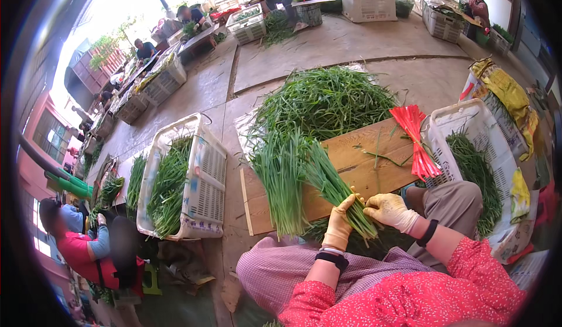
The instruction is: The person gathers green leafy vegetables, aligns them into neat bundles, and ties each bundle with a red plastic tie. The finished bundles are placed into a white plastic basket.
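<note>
My left hand (340, 221), in a pale glove, grips a bunch of long green garlic chives (331, 177) around its lower stems. The leafy end slants away to the upper left, over a wooden board (360, 155). My right hand (390, 210), gloved too, has its thumb and fingers pinched at the stem edge beside the left hand; what lies between the fingertips is hard to see. On the board's left part rests a larger sheaf of chives (283, 186), its pale stems towards me. Behind the board rises a loose heap of chives (329, 98).
Red ties (415, 142) lie on the board's right end. White plastic crates (204, 182) with greens stand to the left and, as another crate (456, 116), to the right. A yellow sack (511, 90) lies beyond. A co-worker in red (79, 248) sits at left; several people work farther off.
</note>
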The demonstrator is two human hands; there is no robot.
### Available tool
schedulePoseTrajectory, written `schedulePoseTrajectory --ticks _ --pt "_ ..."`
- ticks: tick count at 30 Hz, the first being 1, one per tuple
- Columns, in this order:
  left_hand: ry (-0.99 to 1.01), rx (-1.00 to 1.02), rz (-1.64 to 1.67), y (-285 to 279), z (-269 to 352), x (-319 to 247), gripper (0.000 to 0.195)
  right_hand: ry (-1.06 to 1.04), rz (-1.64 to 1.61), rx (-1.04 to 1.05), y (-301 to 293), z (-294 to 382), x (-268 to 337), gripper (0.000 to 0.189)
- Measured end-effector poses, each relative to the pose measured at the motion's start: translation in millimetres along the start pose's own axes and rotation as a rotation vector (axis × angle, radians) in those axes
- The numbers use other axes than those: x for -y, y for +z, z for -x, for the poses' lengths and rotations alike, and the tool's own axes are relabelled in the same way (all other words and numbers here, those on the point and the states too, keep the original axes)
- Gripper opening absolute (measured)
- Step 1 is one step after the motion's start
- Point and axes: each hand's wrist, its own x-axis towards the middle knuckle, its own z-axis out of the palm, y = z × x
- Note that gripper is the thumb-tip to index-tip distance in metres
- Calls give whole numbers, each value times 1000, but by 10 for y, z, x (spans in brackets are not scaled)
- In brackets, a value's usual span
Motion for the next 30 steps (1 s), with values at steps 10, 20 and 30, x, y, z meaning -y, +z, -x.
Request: schedulePoseTrajectory --ticks 10,20,30 --pt "83 -78 93 -242 -78 -131 30 169 -1301 335 -409 204 -51 24" --pt "113 -149 20 -157 -121 -4 25 -356 -82 -130 -231 158 160 32" --pt "80 -97 37 6 -21 57 28 -459 259 -303 296 98 297 18"
